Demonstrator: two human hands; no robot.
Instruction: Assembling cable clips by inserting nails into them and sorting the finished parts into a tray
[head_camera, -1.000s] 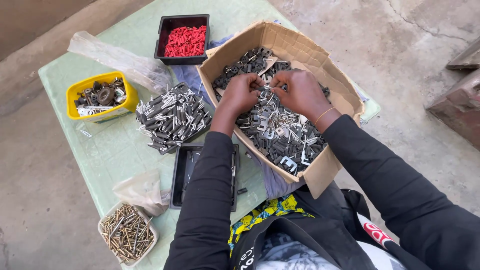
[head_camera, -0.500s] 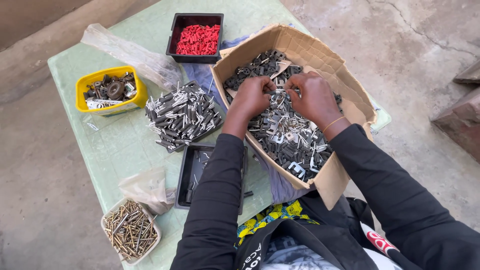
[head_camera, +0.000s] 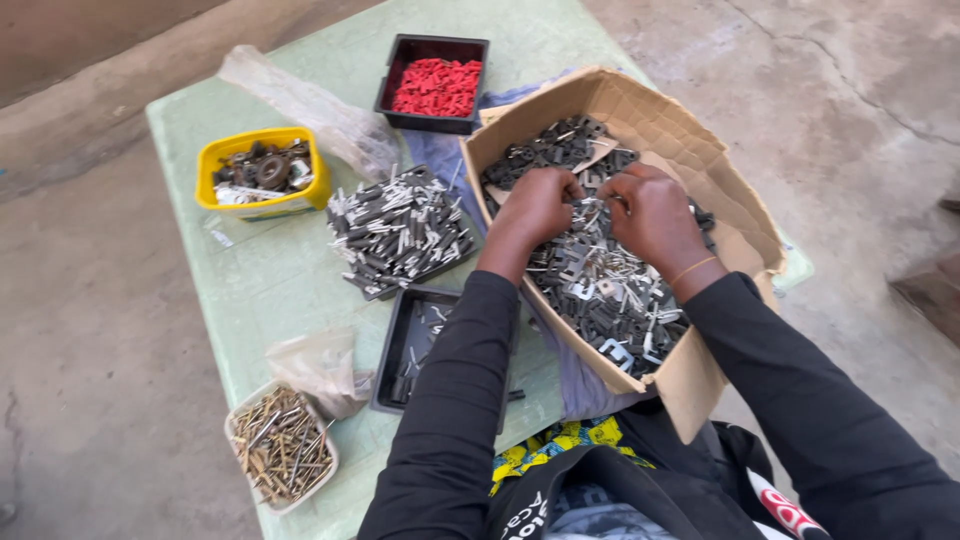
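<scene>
Both hands are working inside the cardboard box (head_camera: 735, 215) on the right of the green table (head_camera: 270, 290). The left hand (head_camera: 535, 205) and right hand (head_camera: 655, 210) are each curling down into the metal parts (head_camera: 600, 285) (what the fingers pinch cannot be told). A loose pile of parts (head_camera: 400, 230) is lying left of the box.

The surface (head_camera: 280, 290) is pale green. Beside the brown cardboard box (head_camera: 700, 150) of grey and silver metal parts (head_camera: 600, 280), a black tray (head_camera: 400, 70) holds red pieces (head_camera: 436, 87). Farther from the box, the tub (head_camera: 212, 160) is yellow. The sleeves (head_camera: 450, 420) are black.
</scene>
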